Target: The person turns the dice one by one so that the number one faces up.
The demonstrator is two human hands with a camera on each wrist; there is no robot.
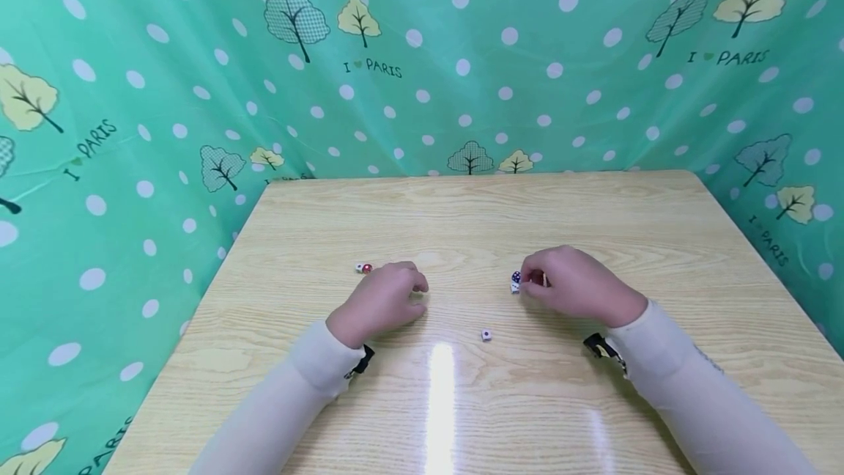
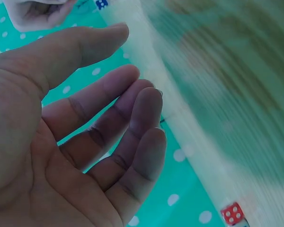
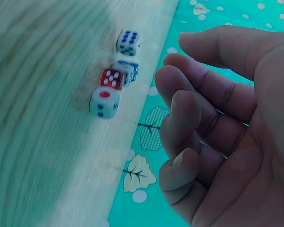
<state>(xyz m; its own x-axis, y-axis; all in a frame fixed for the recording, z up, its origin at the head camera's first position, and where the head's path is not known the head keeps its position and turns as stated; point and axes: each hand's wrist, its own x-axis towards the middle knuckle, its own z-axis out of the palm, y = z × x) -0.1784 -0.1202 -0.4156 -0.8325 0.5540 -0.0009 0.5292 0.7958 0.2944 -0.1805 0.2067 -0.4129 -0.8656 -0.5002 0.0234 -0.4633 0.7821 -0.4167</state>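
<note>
Loosely curved and empty, the left hand (image 1: 385,300) (image 2: 90,127) hovers over the table, right of a white die (image 1: 359,267) and a red die (image 1: 367,268) (image 2: 233,213). The right hand (image 1: 580,284) (image 3: 222,113) has bent fingers with nothing between them in the right wrist view. Close beside its fingertips in the head view are a blue die (image 1: 516,277) and a white die (image 1: 516,288). The right wrist view shows a red die (image 3: 112,79) between a white die (image 3: 104,102) and a blue-and-white patch, with a blue-dotted white die (image 3: 129,42) above.
A single white die (image 1: 486,335) lies nearer the front, between the hands. The pale wooden table (image 1: 461,218) meets a green dotted curtain (image 1: 422,94) at its back and sides. Dark straps show below both wrists.
</note>
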